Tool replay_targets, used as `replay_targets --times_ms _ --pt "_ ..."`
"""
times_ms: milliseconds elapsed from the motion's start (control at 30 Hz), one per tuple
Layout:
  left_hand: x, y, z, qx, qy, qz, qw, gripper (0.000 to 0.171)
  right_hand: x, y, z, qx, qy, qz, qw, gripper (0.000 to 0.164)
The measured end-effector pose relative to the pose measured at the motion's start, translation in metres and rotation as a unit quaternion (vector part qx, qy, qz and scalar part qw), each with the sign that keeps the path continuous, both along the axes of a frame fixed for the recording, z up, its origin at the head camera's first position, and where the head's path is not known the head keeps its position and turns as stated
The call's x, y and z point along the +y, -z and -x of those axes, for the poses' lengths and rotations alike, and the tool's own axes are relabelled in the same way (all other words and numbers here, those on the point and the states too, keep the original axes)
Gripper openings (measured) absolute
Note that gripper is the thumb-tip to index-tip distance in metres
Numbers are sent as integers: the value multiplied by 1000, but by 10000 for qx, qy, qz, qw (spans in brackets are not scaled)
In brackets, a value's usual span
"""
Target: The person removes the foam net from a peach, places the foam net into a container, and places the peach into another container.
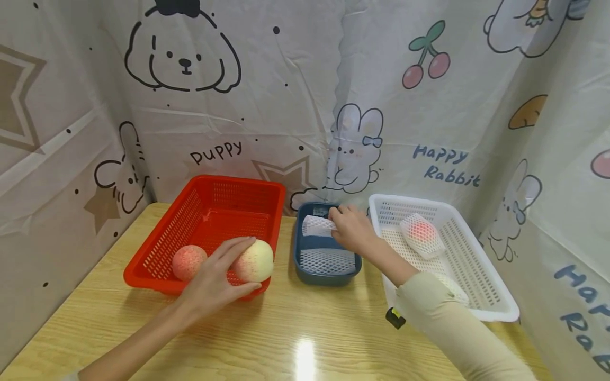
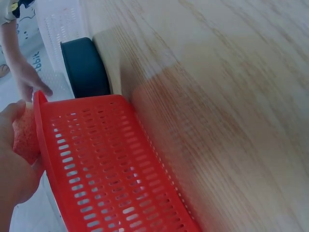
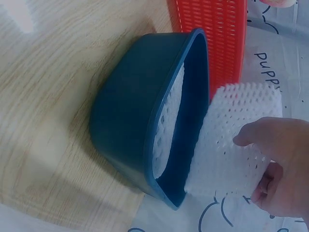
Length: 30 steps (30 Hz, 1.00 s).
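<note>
In the head view my left hand [image 1: 214, 280] grips a pale yellow and pink peach [image 1: 257, 260] at the right front of the red basket [image 1: 248, 182]. A redder peach [image 1: 188, 262] lies inside that basket, beside the hand. My right hand [image 1: 353, 230] pinches a white foam net sleeve [image 1: 316, 226] over the dark blue bin [image 1: 329, 279]. The right wrist view shows this sleeve [image 3: 227, 145] lying flat between thumb and fingers, above the bin's rim. Another foam net [image 1: 328, 261] lies inside the bin.
To the right, a white basket [image 1: 488, 260] holds a peach in a foam net [image 1: 422, 235] and another netted item [image 1: 452, 288], partly hidden by the right sleeve. A small black and yellow object [image 1: 395, 318] shows below that forearm. Printed cloth [image 1: 295, 106] hangs behind the wooden table [image 1: 267, 338].
</note>
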<state>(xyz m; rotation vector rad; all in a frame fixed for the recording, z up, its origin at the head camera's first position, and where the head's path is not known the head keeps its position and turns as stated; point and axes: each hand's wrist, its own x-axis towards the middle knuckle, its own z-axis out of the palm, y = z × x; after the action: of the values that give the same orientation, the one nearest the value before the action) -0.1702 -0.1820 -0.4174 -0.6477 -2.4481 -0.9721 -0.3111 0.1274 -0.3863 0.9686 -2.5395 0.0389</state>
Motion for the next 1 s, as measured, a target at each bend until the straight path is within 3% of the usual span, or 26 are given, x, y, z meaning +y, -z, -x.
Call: replay_targets --times_ms 200,400,533,767,1000 --pt "-5 3 2 -107 -60 33 9999 84 -1 7 6 -132 122 -24 9998 18" --pt "-7 6 3 -124 -67 9 9999 84 -1 17 13 435 -189 -305 9984 23" --pt "-8 7 4 -130 -100 -19 9999 83 -2 23 14 560 -132 -412 9975 24" --pt "-12 9 6 -61 -188 -11 9998 82 -7 30 11 13 326 -676 9972 21" --pt "-17 11 8 -102 -336 66 9994 82 -11 36 11 -347 534 -765 9950 19"
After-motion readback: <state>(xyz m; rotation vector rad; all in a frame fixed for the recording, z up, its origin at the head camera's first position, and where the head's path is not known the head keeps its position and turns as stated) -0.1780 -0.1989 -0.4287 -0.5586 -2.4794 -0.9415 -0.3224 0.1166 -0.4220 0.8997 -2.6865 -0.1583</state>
